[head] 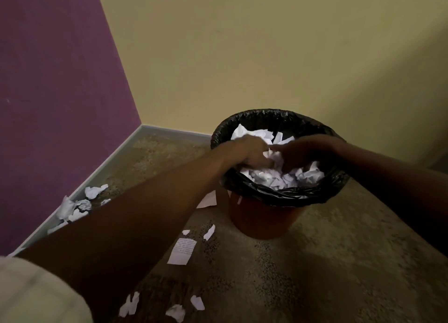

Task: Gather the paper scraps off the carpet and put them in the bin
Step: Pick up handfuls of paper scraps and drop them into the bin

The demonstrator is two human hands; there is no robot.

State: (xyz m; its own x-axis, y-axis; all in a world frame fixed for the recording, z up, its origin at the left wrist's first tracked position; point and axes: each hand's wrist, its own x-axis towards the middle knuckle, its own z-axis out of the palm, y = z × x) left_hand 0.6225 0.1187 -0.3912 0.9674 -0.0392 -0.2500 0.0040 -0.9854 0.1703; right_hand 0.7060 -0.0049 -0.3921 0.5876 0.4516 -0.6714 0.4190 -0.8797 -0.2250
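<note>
A red bin [261, 221] with a black liner [278, 196] stands on the carpet near the yellow wall, filled with crumpled white paper [271, 177]. Both hands are inside its mouth. My left hand [249, 150] and my right hand [298, 153] meet over a crumpled paper wad [275, 156], their fingers curled against it. Loose paper scraps lie on the carpet: a printed slip [182, 251], small pieces [209, 233] beside it, a sheet [208, 200] behind my left arm, a pile [77, 206] along the purple wall, and bits [177, 311] near the bottom edge.
The bin sits close to a room corner where a purple wall [60, 92] meets a yellow wall [266, 56], with a grey skirting board [109, 160] along the base. Brown speckled carpet [315, 274] spreads to the right of the bin.
</note>
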